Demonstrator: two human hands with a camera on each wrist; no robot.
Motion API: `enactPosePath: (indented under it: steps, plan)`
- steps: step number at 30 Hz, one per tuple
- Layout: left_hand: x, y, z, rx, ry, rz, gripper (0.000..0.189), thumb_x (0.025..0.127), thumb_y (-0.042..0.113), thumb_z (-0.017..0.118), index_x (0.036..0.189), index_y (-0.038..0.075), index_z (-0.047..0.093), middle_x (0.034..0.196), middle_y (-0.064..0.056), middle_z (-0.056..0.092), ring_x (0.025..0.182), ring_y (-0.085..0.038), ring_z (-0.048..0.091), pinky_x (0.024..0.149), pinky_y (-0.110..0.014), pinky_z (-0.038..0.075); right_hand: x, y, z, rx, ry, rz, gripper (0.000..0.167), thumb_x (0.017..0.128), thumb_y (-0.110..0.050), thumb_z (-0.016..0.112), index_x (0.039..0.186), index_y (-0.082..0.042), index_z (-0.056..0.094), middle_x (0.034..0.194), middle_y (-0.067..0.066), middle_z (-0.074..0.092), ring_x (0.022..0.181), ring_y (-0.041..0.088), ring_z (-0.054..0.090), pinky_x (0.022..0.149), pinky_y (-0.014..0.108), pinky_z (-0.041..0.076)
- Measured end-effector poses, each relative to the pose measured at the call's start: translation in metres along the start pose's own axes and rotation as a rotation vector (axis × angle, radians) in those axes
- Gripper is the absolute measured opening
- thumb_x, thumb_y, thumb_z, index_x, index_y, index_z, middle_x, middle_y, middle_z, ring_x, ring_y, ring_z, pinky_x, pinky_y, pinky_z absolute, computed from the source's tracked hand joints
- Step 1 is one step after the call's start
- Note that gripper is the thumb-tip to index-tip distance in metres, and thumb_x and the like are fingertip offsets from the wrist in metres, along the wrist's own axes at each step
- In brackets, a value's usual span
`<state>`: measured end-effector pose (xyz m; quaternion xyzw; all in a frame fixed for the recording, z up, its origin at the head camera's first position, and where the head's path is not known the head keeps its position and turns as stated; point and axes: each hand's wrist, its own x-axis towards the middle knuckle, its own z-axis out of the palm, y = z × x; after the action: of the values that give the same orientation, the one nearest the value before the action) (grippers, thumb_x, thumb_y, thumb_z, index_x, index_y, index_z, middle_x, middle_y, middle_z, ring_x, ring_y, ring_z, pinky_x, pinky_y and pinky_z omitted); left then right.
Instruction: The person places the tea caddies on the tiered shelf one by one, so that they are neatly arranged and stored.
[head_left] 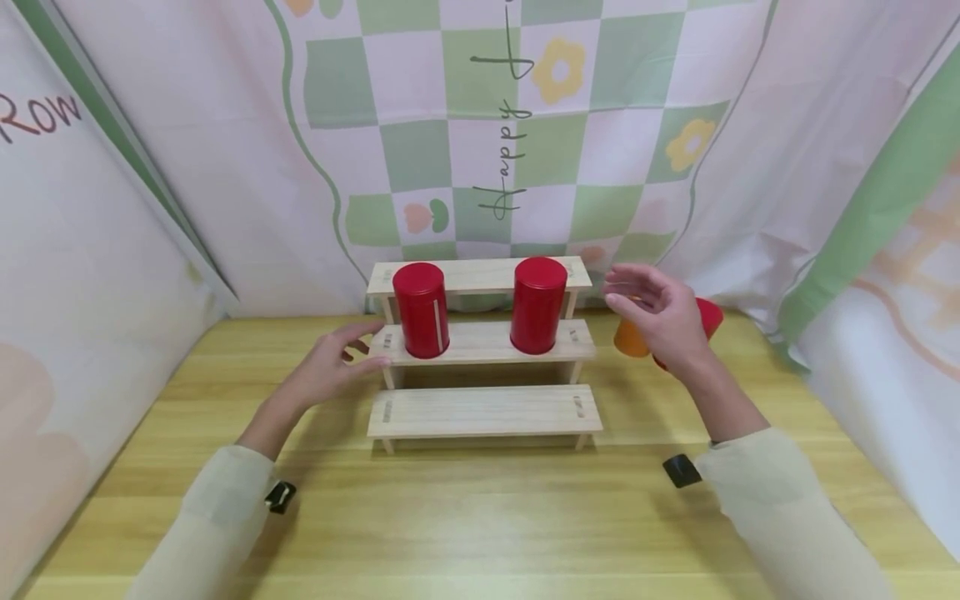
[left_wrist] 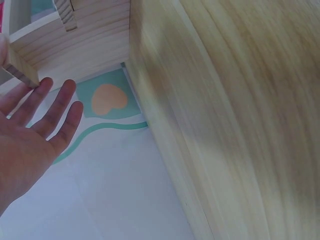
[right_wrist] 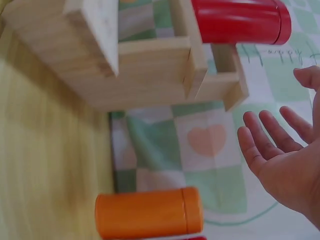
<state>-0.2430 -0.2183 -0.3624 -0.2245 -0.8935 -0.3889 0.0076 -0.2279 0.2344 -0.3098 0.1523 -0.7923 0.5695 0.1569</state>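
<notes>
Around the wooden rack (head_left: 483, 412), open tabletop (head_left: 480, 525) stretches toward six o'clock; at twelve its far edge meets patterned cloth (head_left: 630, 75). At nine, the left hand (head_left: 333, 362) has thumb and fingers spread wide about the middle shelf's end; how firmly they touch, I cannot tell. Near half past two, the right hand's (head_left: 663, 317) fingers are wide and hold nothing, with the orange canister (head_left: 632, 340) and a partly hidden red one (head_left: 708, 315) beyond. The rack runs nine to three, stepping down toward six. On its middle shelf, the left red canister (head_left: 421, 310) and right red canister (head_left: 538, 304) stand upright, long axes vertical, near the six-o'clock edge; the left one's pale stripe faces five.
</notes>
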Motion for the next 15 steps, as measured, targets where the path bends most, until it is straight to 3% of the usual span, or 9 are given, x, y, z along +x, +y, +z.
enactPosePath:
  steps: [8, 15]
  plan:
    - [0.000, -0.001, 0.001, 0.003, 0.001, 0.004, 0.061, 0.098, 0.020, 0.074, 0.149, -0.003, 0.051, 0.150, -0.024, 0.053, 0.113, -0.039, 0.063, 0.094, -0.055, 0.055, -0.007, 0.022, -0.024, -0.129, 0.061, 0.033, 0.035, 0.097, -0.012, 0.073, 0.131, -0.002, 0.066, 0.108, -0.022, 0.069, 0.101, -0.001, 0.065, 0.086, 0.008, 0.050]
    - [0.000, -0.001, 0.001, 0.000, 0.004, 0.018, 0.061, 0.097, 0.019, 0.074, 0.149, -0.004, 0.051, 0.150, -0.025, 0.053, 0.112, -0.040, 0.064, 0.094, -0.055, 0.055, -0.013, 0.037, -0.048, -0.199, 0.130, 0.078, 0.040, 0.098, -0.013, 0.073, 0.133, 0.004, 0.062, 0.109, -0.022, 0.067, 0.098, -0.005, 0.064, 0.087, 0.005, 0.048]
